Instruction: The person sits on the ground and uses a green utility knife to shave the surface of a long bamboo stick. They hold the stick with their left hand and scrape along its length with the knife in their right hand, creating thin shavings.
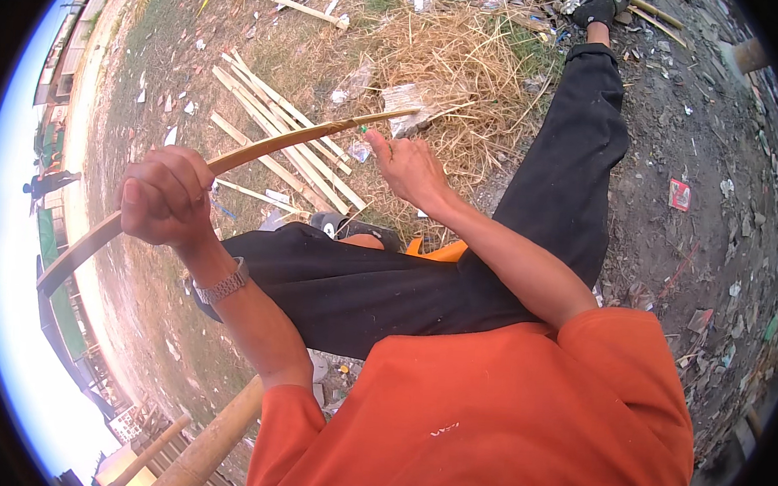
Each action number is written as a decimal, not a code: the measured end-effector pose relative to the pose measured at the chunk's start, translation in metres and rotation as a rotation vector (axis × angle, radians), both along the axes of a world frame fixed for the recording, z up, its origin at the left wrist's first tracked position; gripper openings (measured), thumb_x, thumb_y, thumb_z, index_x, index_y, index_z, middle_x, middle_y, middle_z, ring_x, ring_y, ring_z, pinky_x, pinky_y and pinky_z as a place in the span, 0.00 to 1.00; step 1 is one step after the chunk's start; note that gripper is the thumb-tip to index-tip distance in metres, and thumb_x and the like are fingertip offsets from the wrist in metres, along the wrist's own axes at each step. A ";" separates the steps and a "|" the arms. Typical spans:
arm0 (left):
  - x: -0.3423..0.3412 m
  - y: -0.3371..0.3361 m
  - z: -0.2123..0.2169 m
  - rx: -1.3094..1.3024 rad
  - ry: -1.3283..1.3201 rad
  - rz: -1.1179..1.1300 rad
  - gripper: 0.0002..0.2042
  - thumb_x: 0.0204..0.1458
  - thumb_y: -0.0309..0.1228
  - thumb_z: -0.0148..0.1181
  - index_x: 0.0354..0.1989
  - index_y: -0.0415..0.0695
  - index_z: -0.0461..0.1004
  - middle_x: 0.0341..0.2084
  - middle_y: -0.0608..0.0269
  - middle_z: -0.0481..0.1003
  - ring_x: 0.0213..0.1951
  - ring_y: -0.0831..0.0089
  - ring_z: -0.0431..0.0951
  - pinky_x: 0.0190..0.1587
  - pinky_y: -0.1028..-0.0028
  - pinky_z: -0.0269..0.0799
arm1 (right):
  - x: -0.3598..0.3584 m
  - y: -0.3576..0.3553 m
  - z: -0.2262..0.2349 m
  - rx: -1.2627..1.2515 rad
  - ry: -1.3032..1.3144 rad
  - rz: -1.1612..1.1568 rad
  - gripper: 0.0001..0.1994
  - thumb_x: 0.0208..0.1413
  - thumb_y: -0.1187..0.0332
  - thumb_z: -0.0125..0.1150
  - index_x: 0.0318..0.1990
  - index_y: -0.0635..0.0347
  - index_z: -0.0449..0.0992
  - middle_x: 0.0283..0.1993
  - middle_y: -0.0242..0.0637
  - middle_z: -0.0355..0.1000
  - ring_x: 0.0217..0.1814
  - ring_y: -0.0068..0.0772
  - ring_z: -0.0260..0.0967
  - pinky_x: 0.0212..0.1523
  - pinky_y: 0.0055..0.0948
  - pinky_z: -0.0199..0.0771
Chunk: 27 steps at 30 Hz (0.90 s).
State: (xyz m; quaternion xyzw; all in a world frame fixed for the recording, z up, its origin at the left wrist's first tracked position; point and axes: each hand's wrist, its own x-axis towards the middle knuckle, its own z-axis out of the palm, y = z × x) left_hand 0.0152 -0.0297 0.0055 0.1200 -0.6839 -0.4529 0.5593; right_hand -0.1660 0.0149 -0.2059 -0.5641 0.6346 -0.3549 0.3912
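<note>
My left hand (167, 194), with a metal watch on its wrist, is wrapped in a fist round a long brown bamboo strip (271, 143). The strip bows in an arc, one end out at the far left and the thinner end pointing right over the straw. Just below that thinner end is my right hand (410, 169), its thumb stretched toward the strip and its other fingers curled. A tiny green spot shows by the thumb tip; what the curled fingers hold, if anything, is hidden. Whether the right hand touches the strip, I cannot tell.
Several pale split bamboo strips (293, 141) lie on the ground beyond my bent leg. Dry straw (455, 66) is heaped between them and my stretched-out leg. An orange object (441, 251) shows beneath my legs. Thick bamboo poles (213, 436) rise at the lower left; litter covers the right side.
</note>
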 end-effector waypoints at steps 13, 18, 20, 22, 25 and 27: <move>0.014 0.004 -0.002 0.015 -0.012 0.163 0.22 0.58 0.33 0.37 0.09 0.51 0.48 0.01 0.69 0.51 0.06 0.78 0.51 0.16 0.74 0.59 | -0.038 -0.003 -0.033 0.333 0.086 -0.106 0.38 0.60 0.42 0.30 0.22 0.70 0.75 0.23 0.59 0.71 0.30 0.55 0.72 0.36 0.48 0.69; 0.009 0.006 -0.004 0.070 -0.005 0.228 0.23 0.60 0.36 0.36 0.09 0.51 0.47 0.02 0.69 0.52 0.07 0.78 0.53 0.22 0.70 0.63 | -0.018 0.000 0.011 0.130 -0.095 0.005 0.39 0.59 0.41 0.32 0.16 0.71 0.70 0.16 0.57 0.67 0.23 0.54 0.69 0.32 0.48 0.66; 0.007 0.009 -0.001 0.050 0.010 0.230 0.23 0.60 0.36 0.35 0.09 0.51 0.47 0.02 0.69 0.51 0.06 0.77 0.52 0.20 0.71 0.63 | -0.009 0.001 0.010 0.138 -0.122 0.048 0.39 0.60 0.41 0.32 0.15 0.70 0.69 0.15 0.56 0.67 0.22 0.54 0.68 0.31 0.48 0.66; 0.005 0.009 -0.005 0.071 0.050 0.229 0.23 0.58 0.34 0.37 0.08 0.50 0.48 0.02 0.68 0.52 0.06 0.76 0.53 0.19 0.70 0.64 | -0.009 -0.001 0.006 0.172 -0.065 0.063 0.38 0.60 0.41 0.32 0.15 0.70 0.71 0.16 0.57 0.67 0.22 0.55 0.69 0.33 0.49 0.67; 0.005 0.007 -0.007 0.074 0.059 0.183 0.23 0.58 0.34 0.34 0.08 0.51 0.47 0.02 0.68 0.52 0.06 0.76 0.52 0.18 0.71 0.63 | -0.010 -0.010 -0.024 0.272 0.029 0.042 0.39 0.60 0.41 0.32 0.18 0.72 0.73 0.18 0.61 0.68 0.25 0.57 0.71 0.36 0.50 0.69; 0.008 0.005 -0.006 0.075 0.057 0.159 0.23 0.58 0.34 0.34 0.07 0.52 0.47 0.02 0.69 0.52 0.05 0.76 0.51 0.17 0.72 0.62 | -0.018 -0.010 -0.041 0.304 0.064 0.024 0.39 0.59 0.41 0.32 0.18 0.72 0.73 0.20 0.62 0.69 0.27 0.57 0.71 0.35 0.50 0.69</move>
